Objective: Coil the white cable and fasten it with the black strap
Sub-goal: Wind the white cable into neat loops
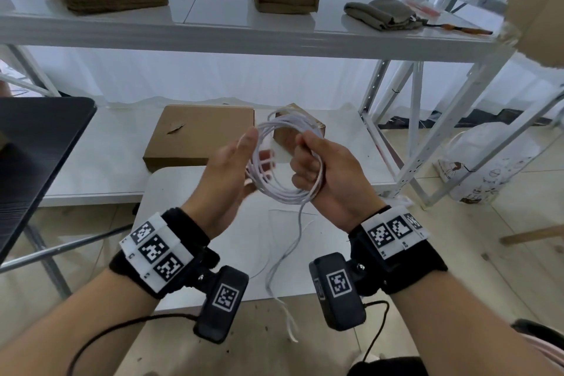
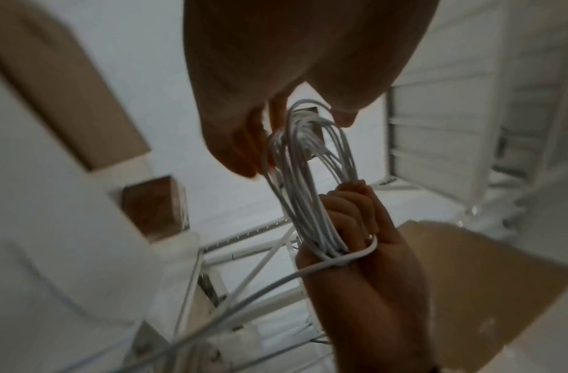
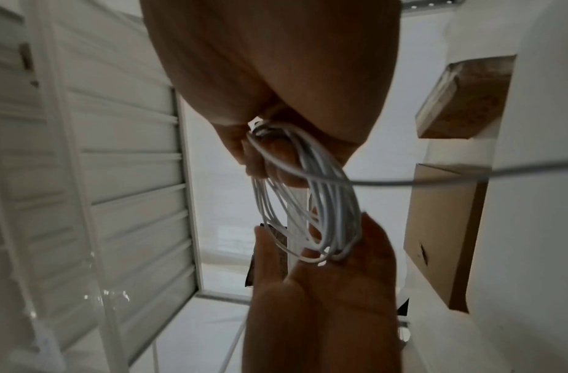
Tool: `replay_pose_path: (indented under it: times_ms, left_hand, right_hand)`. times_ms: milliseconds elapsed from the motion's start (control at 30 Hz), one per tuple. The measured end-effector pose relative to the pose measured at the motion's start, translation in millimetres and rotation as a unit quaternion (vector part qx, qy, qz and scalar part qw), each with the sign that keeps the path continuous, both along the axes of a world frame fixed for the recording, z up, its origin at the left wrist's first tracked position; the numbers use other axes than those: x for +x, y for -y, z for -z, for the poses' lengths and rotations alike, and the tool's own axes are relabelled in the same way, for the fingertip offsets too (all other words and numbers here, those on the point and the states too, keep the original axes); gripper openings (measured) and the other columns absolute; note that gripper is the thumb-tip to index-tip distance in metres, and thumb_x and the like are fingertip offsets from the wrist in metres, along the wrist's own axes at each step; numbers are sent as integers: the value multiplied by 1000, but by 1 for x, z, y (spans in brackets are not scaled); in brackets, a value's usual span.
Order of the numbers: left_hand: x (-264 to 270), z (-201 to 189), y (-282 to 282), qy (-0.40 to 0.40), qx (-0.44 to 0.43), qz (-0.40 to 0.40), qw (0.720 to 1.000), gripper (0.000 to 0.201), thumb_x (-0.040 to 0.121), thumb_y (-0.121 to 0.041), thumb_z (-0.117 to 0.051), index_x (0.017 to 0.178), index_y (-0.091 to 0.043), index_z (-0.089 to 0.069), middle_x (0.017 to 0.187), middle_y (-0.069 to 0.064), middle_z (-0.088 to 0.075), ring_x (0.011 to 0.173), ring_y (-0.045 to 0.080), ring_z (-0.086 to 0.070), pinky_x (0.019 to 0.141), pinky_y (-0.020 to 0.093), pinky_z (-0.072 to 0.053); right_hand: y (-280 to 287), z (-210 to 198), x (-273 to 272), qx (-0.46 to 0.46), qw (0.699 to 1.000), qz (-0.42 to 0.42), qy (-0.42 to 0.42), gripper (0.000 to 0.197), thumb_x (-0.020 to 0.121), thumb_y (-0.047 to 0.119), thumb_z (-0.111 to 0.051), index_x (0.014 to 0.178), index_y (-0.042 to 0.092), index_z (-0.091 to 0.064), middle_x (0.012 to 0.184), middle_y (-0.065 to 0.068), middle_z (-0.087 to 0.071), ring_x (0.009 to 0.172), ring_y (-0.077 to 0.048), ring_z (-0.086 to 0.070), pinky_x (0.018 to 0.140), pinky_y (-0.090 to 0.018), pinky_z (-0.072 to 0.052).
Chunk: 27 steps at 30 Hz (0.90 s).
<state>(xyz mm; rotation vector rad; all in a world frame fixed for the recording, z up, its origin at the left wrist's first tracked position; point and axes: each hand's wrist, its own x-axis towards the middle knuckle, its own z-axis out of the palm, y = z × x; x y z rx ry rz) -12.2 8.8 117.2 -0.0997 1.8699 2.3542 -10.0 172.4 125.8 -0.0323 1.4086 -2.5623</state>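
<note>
I hold the white cable [image 1: 282, 194] as a coil of several loops in front of me, above a small white table [image 1: 183, 192]. My right hand [image 1: 314, 168] grips the coil's right side, fingers curled round the bundled strands. My left hand [image 1: 232, 171] is open at the coil's left side, thumb up and straight fingers behind the loops. A loose tail [image 1: 300, 223] hangs from the coil toward the floor. The left wrist view shows the coil [image 2: 305, 189] in the right fist [image 2: 356, 227]. In the right wrist view the loops [image 3: 327, 202] lie against the left palm [image 3: 324, 290]. No black strap shows.
A flat cardboard box [image 1: 198, 137] and a small box [image 1: 317, 127] sit on the low white shelf behind the coil. A black table [image 1: 36, 146] stands at left. Metal rack uprights [image 1: 396, 137] and a plastic bag [image 1: 488, 162] are at right. More boxes stand on the upper shelf [image 1: 213, 30].
</note>
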Motion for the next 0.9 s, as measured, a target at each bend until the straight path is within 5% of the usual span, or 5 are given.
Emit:
replay_pose_path:
  times_ms: [233, 333, 533, 767, 900]
  left_hand:
    - [-6, -7, 0, 24, 204, 57, 977, 53, 89, -52, -54, 110, -4, -63, 64, -3, -45, 59, 10, -50, 59, 22, -50]
    - [-7, -8, -2, 2, 185, 23, 982, 44, 87, -53, -55, 85, -9, -60, 60, -4, -46, 60, 10, -54, 62, 21, -52]
    - [-6, -13, -6, 42, 205, 35, 977, 47, 96, -56, -49, 72, -16, -49, 56, -5, -30, 46, 7, -31, 44, 18, -32]
    - [-7, -11, -11, -24, 145, -5, 989, 34, 106, -41, -41, 131, -26, -59, 66, -1, -40, 48, 9, -27, 44, 20, -30]
    - [-5, -10, -16, -59, 88, -93, 990, 28, 108, -29, -43, 111, -13, -65, 64, -3, -45, 46, 8, -28, 42, 19, -29]
  right_hand:
    - [0, 0, 1, -117, 992, -39, 40, 18, 91, 27, -54, 85, 11, -56, 56, 5, -34, 49, -8, -38, 50, -20, -41]
    - [0, 0, 0, -126, 990, -44, 48, 20, 92, 28, -53, 89, 9, -59, 56, 7, -35, 44, -4, -34, 44, -17, -35]
    - [4, -1, -3, -96, 995, -11, 39, 32, 91, 33, -57, 113, 10, -52, 54, 8, -27, 39, -3, -23, 36, -15, -26]
    - [7, -2, -1, -8, 997, 68, 46, 24, 102, 34, -52, 116, 14, -54, 60, 3, -24, 47, -7, -19, 40, -19, -21]
    - [9, -2, -2, 9, 994, 99, 52, 22, 103, 24, -52, 115, 7, -61, 58, 1, -32, 44, -8, -23, 40, -20, -22]
